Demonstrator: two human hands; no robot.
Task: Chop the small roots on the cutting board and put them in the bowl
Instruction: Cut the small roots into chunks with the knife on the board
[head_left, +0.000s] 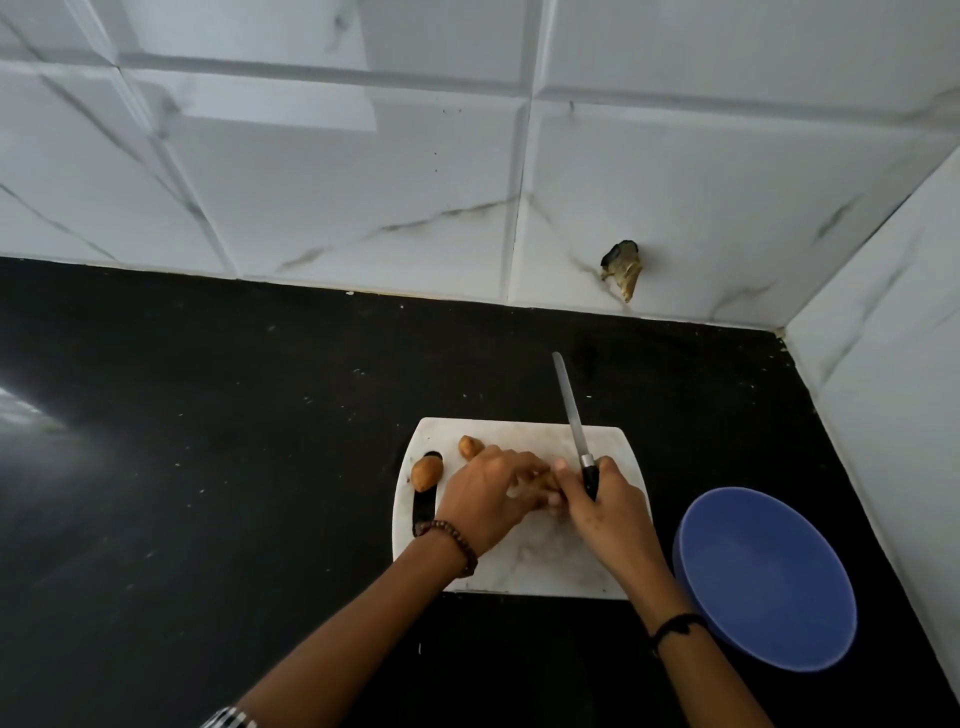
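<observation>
A white cutting board (524, 566) lies on the black counter. Two small brown roots rest at its far left: one (427, 472) by the handle slot, another (470, 447) just beyond it. My left hand (488, 499) presses a third root (549, 480) down in the board's middle, mostly hidden by my fingers. My right hand (602, 504) grips the black handle of a knife (571, 410), whose blade points away towards the wall, above the board. A blue bowl (763, 577) stands empty to the right of the board.
The black counter (208, 441) stretches out to the left. White marble-look tiled walls rise behind and to the right, forming a corner. A hole with debris (623, 267) marks the back wall above the board.
</observation>
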